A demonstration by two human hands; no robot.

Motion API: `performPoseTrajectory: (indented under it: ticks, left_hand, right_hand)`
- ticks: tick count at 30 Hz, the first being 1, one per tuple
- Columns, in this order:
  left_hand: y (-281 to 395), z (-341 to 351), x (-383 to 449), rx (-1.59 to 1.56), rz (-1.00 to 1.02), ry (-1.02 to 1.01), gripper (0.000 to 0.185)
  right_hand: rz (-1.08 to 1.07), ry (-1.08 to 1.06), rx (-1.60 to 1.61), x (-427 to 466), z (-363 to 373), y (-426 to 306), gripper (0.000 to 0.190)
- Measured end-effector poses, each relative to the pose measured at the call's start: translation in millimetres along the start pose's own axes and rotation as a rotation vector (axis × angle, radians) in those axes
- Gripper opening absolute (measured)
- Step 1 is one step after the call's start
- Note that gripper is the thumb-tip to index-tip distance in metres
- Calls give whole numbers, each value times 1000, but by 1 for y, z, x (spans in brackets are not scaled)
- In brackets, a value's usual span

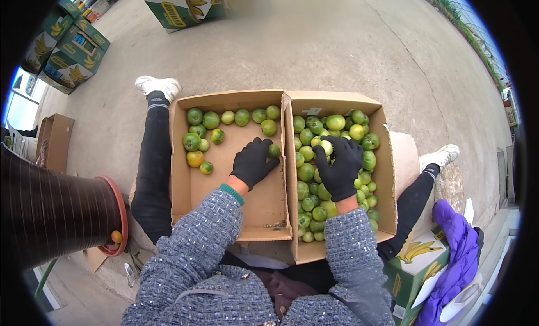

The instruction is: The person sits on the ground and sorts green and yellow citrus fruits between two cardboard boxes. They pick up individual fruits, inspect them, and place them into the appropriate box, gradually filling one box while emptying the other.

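Note:
Two open cardboard boxes stand side by side between the person's legs. Inside the left cardboard box [236,235], several green tomatoes [211,120] and an orange-tinged tomato [195,158] lie along the back and left sides. My left hand [255,162], in a black glove, has its fingers around a green tomato [274,151] by the box's right wall. The right cardboard box [388,191] is filled with green tomatoes [305,172] of mixed sizes. Over them is my right hand [340,166], also black-gloved, with thumb and fingers at a pale green tomato [325,148]; whether it grips it is unclear.
Banana cartons [80,52] are stacked at the far left, and another banana carton [177,10] stands ahead. A dark ribbed round container [63,212] with a red rim is at the left. At the lower right, a purple garment [454,246] lies over a banana carton [417,258].

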State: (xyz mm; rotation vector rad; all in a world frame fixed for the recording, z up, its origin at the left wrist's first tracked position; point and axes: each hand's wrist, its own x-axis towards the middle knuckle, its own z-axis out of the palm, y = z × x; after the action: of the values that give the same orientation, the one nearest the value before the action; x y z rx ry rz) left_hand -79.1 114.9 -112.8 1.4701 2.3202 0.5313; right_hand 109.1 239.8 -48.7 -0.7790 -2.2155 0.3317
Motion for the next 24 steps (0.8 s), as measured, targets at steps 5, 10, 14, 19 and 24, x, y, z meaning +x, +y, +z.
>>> performPoseTrajectory:
  ticks: [5, 10, 14, 19, 24]
  left_hand:
    - [-2, -8, 7, -130, -79, 67, 38]
    - [18, -43, 5, -640, 193, 265, 32]
    - [35, -41, -7, -543, 494, 153, 26]
    - [13, -22, 9, -623, 169, 410, 19]
    - [-4, 5, 33, 82, 257, 382, 43]
  right_hand:
    - [25, -73, -22, -1, -1, -1, 27]
    - [-173, -117, 129, 1, -2, -18, 43]
    - [-304, -229, 180, -2, 2, -30, 46]
    - [-74, 19, 178, 3, 0, -18, 32]
    - [120, 100, 324, 2, 6, 3, 26]
